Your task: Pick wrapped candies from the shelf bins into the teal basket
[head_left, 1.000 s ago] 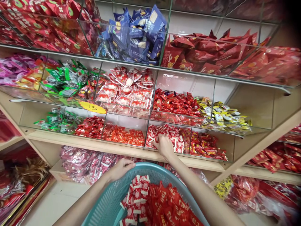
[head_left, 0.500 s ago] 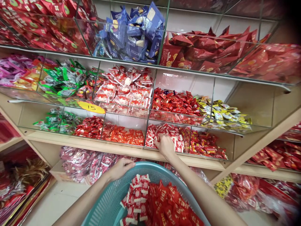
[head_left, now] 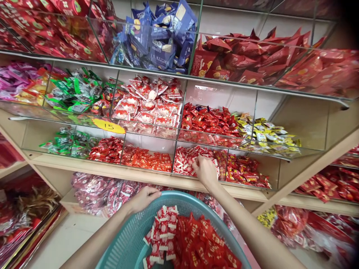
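Note:
My left hand is closed over the far left rim of a teal plastic basket. Inside the basket lie red-and-white wrapped candies on the left and red wrapped candies with gold lettering on the right. My right hand reaches past the basket to the bottom shelf, over a bin of small red-and-white wrapped candies. Its fingers are curled in at the pile, and whatever they may hold is hidden.
Clear dividers and front panels split the shelves into bins of wrapped sweets. Blue packets and red packets fill the upper shelf. A yellow price tag reads 15. Bagged goods lie beneath the wooden ledge.
My right hand has shifted slightly right and up within the red-and-white candy bin, its fingers curled. My left hand and the basket have barely moved.

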Tool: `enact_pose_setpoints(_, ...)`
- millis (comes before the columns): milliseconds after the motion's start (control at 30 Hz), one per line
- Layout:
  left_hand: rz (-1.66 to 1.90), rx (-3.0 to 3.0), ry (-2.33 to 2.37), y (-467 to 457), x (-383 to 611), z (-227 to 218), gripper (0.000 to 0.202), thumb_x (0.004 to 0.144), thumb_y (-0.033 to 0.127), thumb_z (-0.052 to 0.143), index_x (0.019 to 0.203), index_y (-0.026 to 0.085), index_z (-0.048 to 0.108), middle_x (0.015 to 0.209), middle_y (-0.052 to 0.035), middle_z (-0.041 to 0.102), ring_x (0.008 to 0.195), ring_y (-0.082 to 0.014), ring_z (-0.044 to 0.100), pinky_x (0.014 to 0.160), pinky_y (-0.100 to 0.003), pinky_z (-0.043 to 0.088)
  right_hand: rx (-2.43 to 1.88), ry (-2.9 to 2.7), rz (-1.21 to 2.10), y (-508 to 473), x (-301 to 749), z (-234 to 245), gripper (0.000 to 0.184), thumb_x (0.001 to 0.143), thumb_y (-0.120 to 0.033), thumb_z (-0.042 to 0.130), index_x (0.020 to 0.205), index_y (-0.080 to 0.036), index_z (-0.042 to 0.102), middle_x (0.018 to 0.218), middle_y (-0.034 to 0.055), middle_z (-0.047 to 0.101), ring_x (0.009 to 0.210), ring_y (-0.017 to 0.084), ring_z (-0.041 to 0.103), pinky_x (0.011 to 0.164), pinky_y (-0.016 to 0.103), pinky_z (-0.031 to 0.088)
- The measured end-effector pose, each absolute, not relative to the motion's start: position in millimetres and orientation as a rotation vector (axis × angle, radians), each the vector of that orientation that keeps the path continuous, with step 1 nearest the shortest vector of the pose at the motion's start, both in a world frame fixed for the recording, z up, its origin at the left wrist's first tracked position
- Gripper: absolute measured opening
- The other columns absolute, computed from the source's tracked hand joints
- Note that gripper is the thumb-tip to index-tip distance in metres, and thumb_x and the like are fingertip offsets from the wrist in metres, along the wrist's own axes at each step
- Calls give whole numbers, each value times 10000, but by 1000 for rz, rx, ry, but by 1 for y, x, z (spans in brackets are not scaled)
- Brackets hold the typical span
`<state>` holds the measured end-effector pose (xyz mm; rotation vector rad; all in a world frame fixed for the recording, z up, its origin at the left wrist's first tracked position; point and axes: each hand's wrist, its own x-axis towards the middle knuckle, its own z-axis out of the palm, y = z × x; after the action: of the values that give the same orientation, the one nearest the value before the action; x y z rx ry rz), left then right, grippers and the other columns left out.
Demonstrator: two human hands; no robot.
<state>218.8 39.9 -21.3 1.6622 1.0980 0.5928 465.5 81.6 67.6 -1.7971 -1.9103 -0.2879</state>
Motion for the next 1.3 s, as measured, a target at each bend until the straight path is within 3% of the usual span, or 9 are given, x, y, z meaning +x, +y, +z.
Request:
enact_pose_setpoints(200,592,1721,1122,41,218,-24,495,785,569,439,755,127,659,656,3,607,610,-136,472,559,-213,349,-1396,-2039,-59,37,459,80,167,837,-231,445,682,-199,498,677,19,560,674,157,498,617,250,331)
enact_pose_setpoints(433,598,1772,1085,42,217,-26,470,806,546,429,732,127,628,637,18,565,589,-117,441,550,-203,331,-1324,-2404,331,0,445,42,158,817,-124,437,696,-187,516,718,10,571,693,133,510,619,226,342)
enact_pose_setpoints(833,609,1738,1098,42,219,-22,435,793,529,445,596,145,500,545,54,365,547,-91,310,494,-195,249,-1400,-2580,-267,-4,424,-17,92,806,-116,508,748,-182,536,753,36,591,754,195,522,682,308,336)
enact_pose_setpoints(933,609,1755,1097,43,219,-24,434,803,514,437,621,134,540,554,49,385,557,-94,322,506,-198,259,-1344,-2617,-300,-8,420,-27,88,799,-122,535,742,-188,543,744,23,592,751,195,523,671,308,337)
enact_pose_setpoints(1133,608,1747,1095,47,217,-31,454,808,520,429,699,121,616,596,26,504,584,-113,397,554,-209,314,-1364,-2558,-183,-17,427,-18,112,827,-278,538,755,-194,554,785,19,601,764,186,531,669,295,346)
enact_pose_setpoints(1300,582,1706,1114,48,215,-32,466,794,548,438,733,125,623,631,11,554,587,-121,433,547,-208,333,-1432,-2392,-113,-3,454,8,140,857,-239,465,760,-182,548,767,38,583,752,181,517,676,284,353)
